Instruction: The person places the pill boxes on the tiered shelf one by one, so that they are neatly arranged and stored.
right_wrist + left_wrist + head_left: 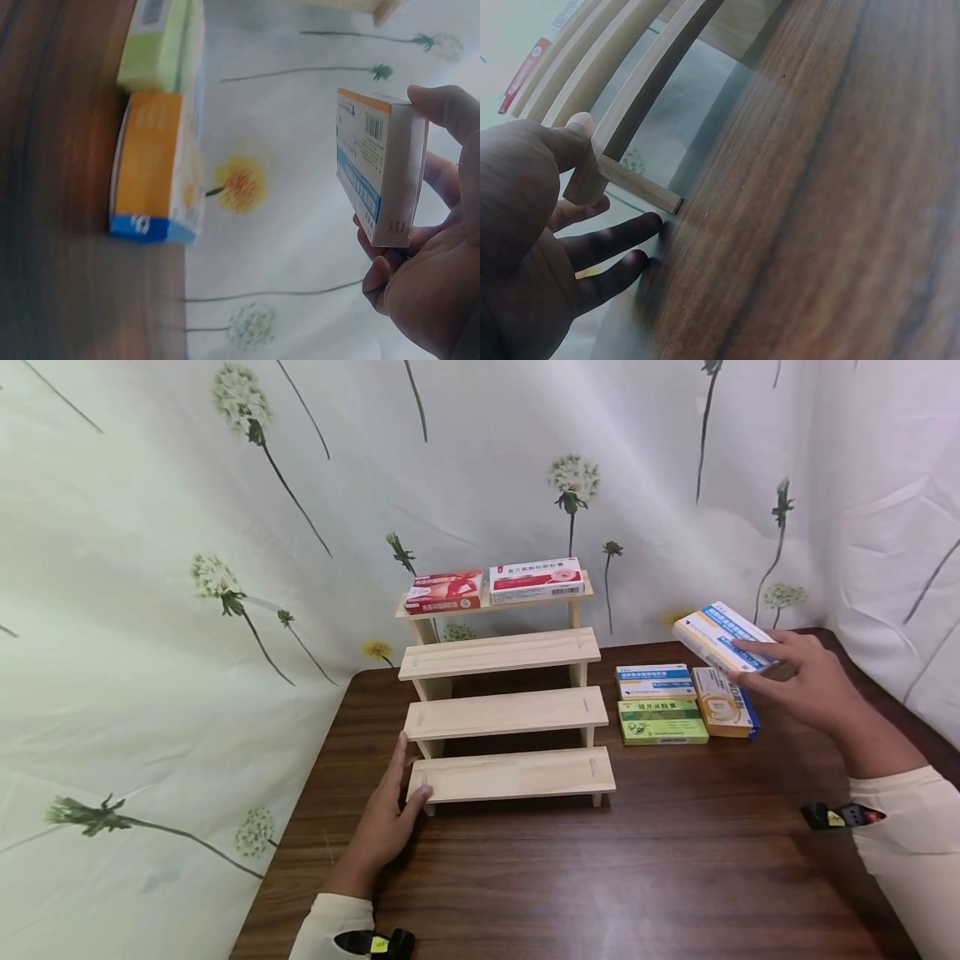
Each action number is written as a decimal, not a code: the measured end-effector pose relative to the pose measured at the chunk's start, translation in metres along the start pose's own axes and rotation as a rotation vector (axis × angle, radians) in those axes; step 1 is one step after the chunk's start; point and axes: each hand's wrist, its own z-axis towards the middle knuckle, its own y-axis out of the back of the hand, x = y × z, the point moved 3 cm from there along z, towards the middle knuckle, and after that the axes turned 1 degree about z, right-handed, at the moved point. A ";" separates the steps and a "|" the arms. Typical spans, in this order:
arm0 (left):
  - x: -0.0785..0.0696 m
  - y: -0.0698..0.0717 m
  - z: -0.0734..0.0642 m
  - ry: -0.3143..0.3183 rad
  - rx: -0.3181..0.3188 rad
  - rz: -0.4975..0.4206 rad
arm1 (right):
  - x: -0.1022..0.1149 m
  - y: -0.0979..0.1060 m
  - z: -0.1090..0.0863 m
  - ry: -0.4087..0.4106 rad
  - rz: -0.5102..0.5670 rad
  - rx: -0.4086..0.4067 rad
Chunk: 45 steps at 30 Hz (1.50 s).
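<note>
While gripping a white-and-blue box [716, 631] in the right hand [804, 681], raised near the flat boxes [663, 723] at right, partly hides it behind fingers [772, 650]; rests the left hand [386, 822], unclenched, against the near left end of the wooden rack [508, 713]. Cannot read small print [373, 146].

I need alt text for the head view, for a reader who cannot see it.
A person's right hand holds a white-and-blue box above a wooden table where three other boxes lie. The left hand touches the left end of a four-step wooden rack, whose top step bears two red-and-white boxes.
</note>
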 end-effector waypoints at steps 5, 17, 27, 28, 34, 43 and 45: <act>-0.002 0.000 -0.001 -0.014 0.009 -0.011 | 0.016 -0.002 -0.002 0.026 0.024 -0.006; 0.002 0.000 -0.001 -0.003 0.004 -0.012 | 0.053 -0.003 0.001 0.152 0.112 -0.030; 0.004 0.001 0.000 0.022 0.022 -0.033 | 0.073 -0.015 0.004 0.294 0.211 0.056; 0.004 0.001 0.000 0.022 0.020 -0.031 | 0.075 -0.017 0.005 0.303 0.204 0.062; 0.002 0.000 0.000 0.016 0.015 -0.025 | 0.087 -0.023 0.009 0.315 0.168 0.097; 0.001 0.000 -0.001 -0.008 -0.006 -0.010 | 0.107 -0.029 0.018 0.365 0.176 0.166; 0.001 0.000 -0.001 -0.008 -0.008 -0.005 | 0.113 -0.032 0.021 0.385 0.173 0.180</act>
